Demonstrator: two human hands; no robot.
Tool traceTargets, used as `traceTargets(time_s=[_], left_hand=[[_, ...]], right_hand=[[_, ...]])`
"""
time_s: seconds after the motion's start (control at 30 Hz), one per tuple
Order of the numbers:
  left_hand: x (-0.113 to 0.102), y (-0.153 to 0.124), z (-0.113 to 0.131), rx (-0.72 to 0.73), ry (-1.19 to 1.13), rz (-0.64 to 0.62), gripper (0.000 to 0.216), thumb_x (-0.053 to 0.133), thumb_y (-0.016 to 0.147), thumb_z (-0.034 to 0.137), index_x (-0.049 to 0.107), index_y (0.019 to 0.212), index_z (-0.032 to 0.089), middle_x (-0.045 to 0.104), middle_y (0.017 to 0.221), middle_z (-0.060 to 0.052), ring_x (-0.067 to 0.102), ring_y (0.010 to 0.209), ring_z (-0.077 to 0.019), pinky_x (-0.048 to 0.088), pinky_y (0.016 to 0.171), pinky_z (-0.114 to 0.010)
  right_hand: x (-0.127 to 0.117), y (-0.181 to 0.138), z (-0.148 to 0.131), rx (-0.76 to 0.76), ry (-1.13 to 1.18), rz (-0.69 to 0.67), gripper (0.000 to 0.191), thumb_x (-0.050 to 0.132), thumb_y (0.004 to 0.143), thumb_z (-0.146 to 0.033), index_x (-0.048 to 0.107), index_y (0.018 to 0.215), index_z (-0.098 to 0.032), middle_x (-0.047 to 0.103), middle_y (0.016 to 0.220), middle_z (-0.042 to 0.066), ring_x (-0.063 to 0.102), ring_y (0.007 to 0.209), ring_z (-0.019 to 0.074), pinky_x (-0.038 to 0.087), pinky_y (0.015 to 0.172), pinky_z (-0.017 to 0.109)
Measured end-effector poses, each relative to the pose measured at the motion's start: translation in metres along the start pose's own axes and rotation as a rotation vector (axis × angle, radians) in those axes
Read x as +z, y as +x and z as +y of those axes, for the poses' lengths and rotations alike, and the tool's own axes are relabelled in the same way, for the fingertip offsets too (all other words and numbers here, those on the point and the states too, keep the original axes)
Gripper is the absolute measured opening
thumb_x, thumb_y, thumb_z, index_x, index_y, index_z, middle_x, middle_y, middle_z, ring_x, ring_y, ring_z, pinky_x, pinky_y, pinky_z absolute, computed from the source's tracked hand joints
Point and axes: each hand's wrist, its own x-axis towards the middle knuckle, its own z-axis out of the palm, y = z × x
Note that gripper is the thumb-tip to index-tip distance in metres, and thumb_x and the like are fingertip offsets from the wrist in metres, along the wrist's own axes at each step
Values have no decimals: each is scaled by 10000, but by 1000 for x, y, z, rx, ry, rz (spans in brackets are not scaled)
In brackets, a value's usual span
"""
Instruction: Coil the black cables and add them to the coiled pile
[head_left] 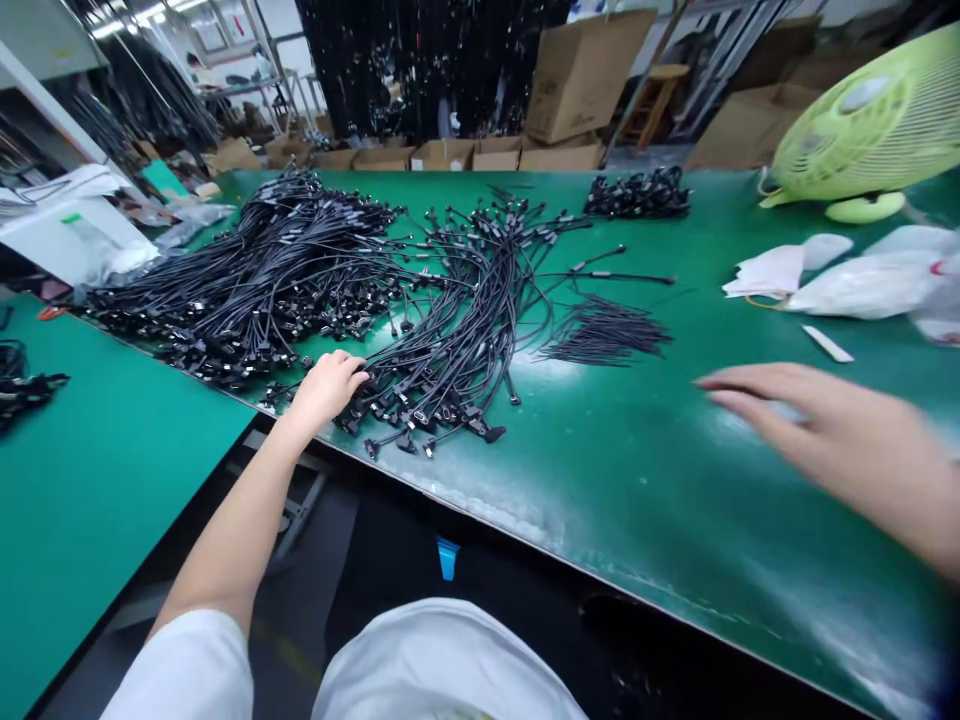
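Note:
My left hand rests at the near edge of a fanned bunch of black cables on the green table, fingers curled over the connector ends; what it grips is hidden. A much bigger heap of black cables lies to the left of it. My right hand hovers flat above the bare green table at the right, fingers stretched out and blurred, holding nothing. A small sheaf of thin black ties lies between the two hands, further back.
A lime-green fan stands at the back right, with white plastic bags in front of it. Another small cable bundle lies at the far edge. Cardboard boxes stand behind. A second green table is at left.

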Motion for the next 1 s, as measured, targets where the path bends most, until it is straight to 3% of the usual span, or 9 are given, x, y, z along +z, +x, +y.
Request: traceTargets(time_s=[0.13, 0.23, 0.33, 0.47, 0.6, 0.7, 0.77, 0.87, 1.0], left_hand=[[-6, 13, -20, -24, -192, -62, 331, 460, 910, 381, 644, 1111, 192, 635, 1033, -89, 585, 980, -240, 456, 911, -370], [-4, 12, -40, -22, -188, -66, 313, 449, 901, 359, 648, 1078, 194, 645, 1058, -93, 589, 1004, -248, 445, 927, -378], [-3, 6, -52, -20, -159, -107, 237, 483, 871, 323, 665, 970, 206, 666, 954, -78, 595, 947, -256, 447, 892, -384], [-8, 0, -52, -76, -339, 39, 226, 494, 870, 326, 642, 990, 205, 634, 921, -51, 597, 886, -211, 474, 835, -337], [-10, -5, -52, -68, -335, 92, 269, 450, 916, 338, 628, 1047, 184, 631, 987, -70, 603, 938, -214, 472, 881, -347], [-3, -9, -58, -20, -306, 75, 319, 416, 948, 367, 623, 1111, 187, 646, 1064, -86, 603, 1015, -233, 461, 930, -368], [0, -10, -59, -22, -317, 90, 334, 408, 958, 374, 630, 1122, 186, 659, 1099, -90, 604, 1050, -240, 458, 951, -373], [-5, -11, -52, -24, -354, 183, 342, 394, 972, 357, 643, 1122, 177, 683, 1103, -89, 621, 1040, -230, 470, 951, -366], [-29, -16, -41, 135, -299, 456, 336, 400, 977, 305, 650, 1166, 181, 676, 1152, -98, 597, 1114, -226, 451, 1005, -383]], right_hand=[[66, 44, -26, -90, -94, -352, 266, 458, 963, -372, 684, 945, -233, 700, 971, 72, 655, 878, 225, 507, 783, 384], [116, 90, -48, -154, -83, -508, 269, 427, 975, -296, 679, 960, -202, 684, 976, 62, 651, 883, 194, 509, 776, 336], [159, 138, -64, -209, -129, -516, 257, 433, 973, -242, 679, 1020, -188, 673, 1010, 74, 638, 912, 185, 490, 782, 306], [220, 190, -76, -274, -301, -522, 316, 524, 932, -218, 600, 1234, -170, 611, 1208, 127, 606, 1032, 218, 457, 791, 306], [262, 220, -80, -354, -406, -637, 160, 569, 892, -169, 695, 981, -129, 672, 1019, 138, 631, 913, 227, 425, 744, 312], [259, 230, -82, -357, -413, -606, 230, 466, 928, -120, 691, 974, -131, 677, 1004, 133, 621, 907, 207, 407, 737, 300], [241, 233, -88, -371, -391, -492, 260, 427, 961, -161, 668, 1059, -150, 668, 1054, 117, 601, 948, 203, 402, 742, 293], [196, 238, -116, -482, -318, -183, 328, 334, 1018, -256, 641, 1087, -164, 657, 996, 80, 579, 921, 185, 405, 746, 286], [124, 256, -169, -599, -317, 139, 472, 207, 1049, -332, 624, 1071, -111, 628, 970, 82, 575, 925, 157, 419, 806, 274]])
